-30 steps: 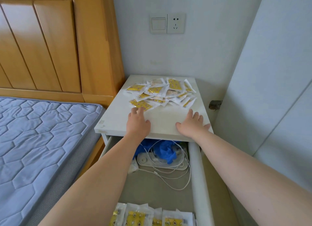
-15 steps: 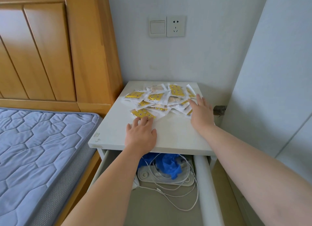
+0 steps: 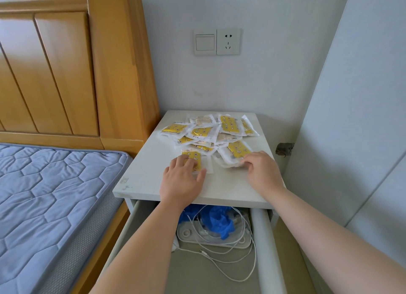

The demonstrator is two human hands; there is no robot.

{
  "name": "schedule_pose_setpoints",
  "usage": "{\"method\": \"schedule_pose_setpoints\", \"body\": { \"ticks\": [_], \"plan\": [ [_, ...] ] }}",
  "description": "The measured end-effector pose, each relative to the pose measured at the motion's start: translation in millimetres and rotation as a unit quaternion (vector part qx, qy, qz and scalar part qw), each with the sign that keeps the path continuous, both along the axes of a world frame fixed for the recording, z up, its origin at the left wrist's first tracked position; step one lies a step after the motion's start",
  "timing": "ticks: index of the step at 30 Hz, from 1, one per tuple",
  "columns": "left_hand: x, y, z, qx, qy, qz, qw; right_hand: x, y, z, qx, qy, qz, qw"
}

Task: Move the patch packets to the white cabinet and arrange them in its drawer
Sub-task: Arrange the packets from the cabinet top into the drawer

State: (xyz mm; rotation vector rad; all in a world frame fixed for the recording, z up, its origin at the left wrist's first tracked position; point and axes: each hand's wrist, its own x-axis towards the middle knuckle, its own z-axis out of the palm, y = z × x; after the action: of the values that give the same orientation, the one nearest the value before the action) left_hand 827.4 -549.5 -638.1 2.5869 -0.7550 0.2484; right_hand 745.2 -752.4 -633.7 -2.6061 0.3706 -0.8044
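Pressing front packet [image 3: 195,155] flat w/ L hand [image 3: 182,181], fingers straight, mid cabinet [image 3: 149,177] top. Pinching angled packet [image 3: 238,150] w/ curled R hand [image 3: 262,173]. Rest of pile [image 3: 211,129] toward cabinet back. Open drawer [image 3: 263,238] under cabinet front, behind wrists. Likely next: drag back, drop.

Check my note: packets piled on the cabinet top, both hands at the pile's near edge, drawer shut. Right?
No: the head view shows the drawer open, not shut. The packets are piled on the cabinet top, left hand and right hand at the pile's near edge.
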Motion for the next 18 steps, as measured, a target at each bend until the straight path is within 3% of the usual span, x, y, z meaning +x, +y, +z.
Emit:
{"method": "schedule_pose_setpoints", "body": {
  "ticks": [5,9,14,16,18],
  "plan": [
    [0,-3,5,-0.022,0.050,0.055,0.997,-22,11,6,0.103,-0.084,-0.028,0.991],
    [3,-6,6,-0.035,0.081,0.111,0.990,-8,6,11,0.266,-0.001,-0.111,0.957],
    [8,-6,9,-0.057,0.091,0.140,0.984,13,4,10,0.168,0.124,-0.199,0.957],
    [10,-5,9,-0.087,0.105,0.130,0.982,16,4,7,0.151,0.101,-0.216,0.959],
    [11,-2,12,-0.126,0.128,0.123,0.976,13,5,3,0.198,0.027,-0.207,0.958]
  ]
}}
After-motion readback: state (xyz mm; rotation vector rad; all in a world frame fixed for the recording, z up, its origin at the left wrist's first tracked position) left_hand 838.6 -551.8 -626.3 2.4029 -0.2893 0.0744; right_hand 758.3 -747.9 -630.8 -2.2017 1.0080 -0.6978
